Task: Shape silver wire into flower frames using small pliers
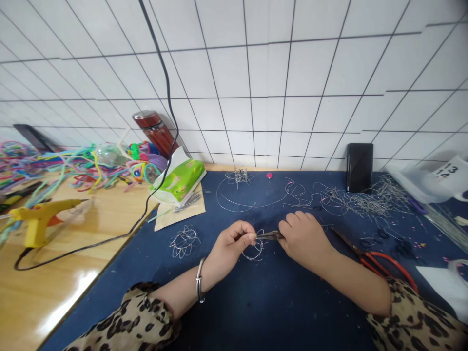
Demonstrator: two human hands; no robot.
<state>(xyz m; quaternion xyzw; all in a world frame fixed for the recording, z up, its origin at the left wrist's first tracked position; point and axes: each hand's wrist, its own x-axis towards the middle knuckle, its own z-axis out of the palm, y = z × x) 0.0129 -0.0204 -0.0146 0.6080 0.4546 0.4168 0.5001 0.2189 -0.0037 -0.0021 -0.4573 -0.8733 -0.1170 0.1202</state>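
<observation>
Between my hands hangs a small ring of thin wire (255, 253) with tiny pinkish bits along it. My left hand (237, 240) pinches its upper edge between thumb and fingertips. My right hand (302, 238) is wrapped round a pair of pliers (269, 236), whose narrow jaws reach left to the wire at my left fingertips. The pliers' handles are hidden in my right palm. Whether the jaws grip the wire is too small to tell. To the left on the dark blue mat (226, 312) lies a looped wire flower shape (185, 242).
Red-handled scissors or cutters (391, 265) lie beside my right forearm. A tangle of wire (365, 197) spreads at the back right, before a black phone-like block (360, 167). A tissue pack (179, 180), a yellow glue gun (40, 222) with its cord, and a red flask (155, 131) stand left.
</observation>
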